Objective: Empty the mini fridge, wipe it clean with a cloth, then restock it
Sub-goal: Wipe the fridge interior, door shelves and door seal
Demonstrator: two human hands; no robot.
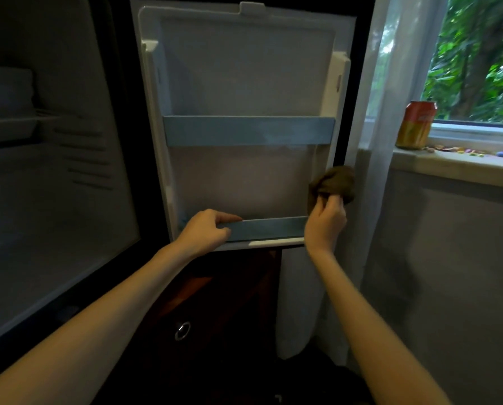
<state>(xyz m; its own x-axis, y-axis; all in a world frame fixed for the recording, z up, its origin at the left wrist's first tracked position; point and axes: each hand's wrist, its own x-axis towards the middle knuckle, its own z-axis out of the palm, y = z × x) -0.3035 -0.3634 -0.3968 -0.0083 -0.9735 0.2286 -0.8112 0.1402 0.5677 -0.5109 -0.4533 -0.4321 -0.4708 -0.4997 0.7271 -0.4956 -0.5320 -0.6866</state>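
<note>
- Head view: the fridge (54, 176) stands open on my left. Its pale inside is dim, and I can make out no food in the part I see.
- A shelf (7, 127) crosses the cavity high up on the left, and a row of short slots marks the side wall.
- The door (244, 83) is swung wide and faces me, white liner outward.
- Two blue rails cross the door: the upper rail (248, 130) about halfway down, and the lower rail (270, 228) near the bottom edge. Neither pocket holds anything.
- My left hand (206, 229) grips the left end of the lower rail. The forefinger lies along its top edge, the thumb is on its front, and the other fingers are curled.
- My right hand (326, 223) pinches a bunched brown cloth (333, 182) in its fingertips.
- The cloth is at the right edge of the door liner, just above the right end of the lower rail. It looks pressed to the liner, though blur keeps me from being sure.
- A sheer curtain (381, 83) hangs just behind the door's right edge.
- To the right, an orange and yellow can (415, 125) stands upright on the sill (455, 168), beside the curtain.
- Small coloured bits (478, 153) lie scattered along the sill, right of the can; they are too small to tell what they are.
- Green leaves fill the window (478, 54).
- Below the door is a dark cabinet (229, 287) with a metal ring pull (182, 330).
</note>
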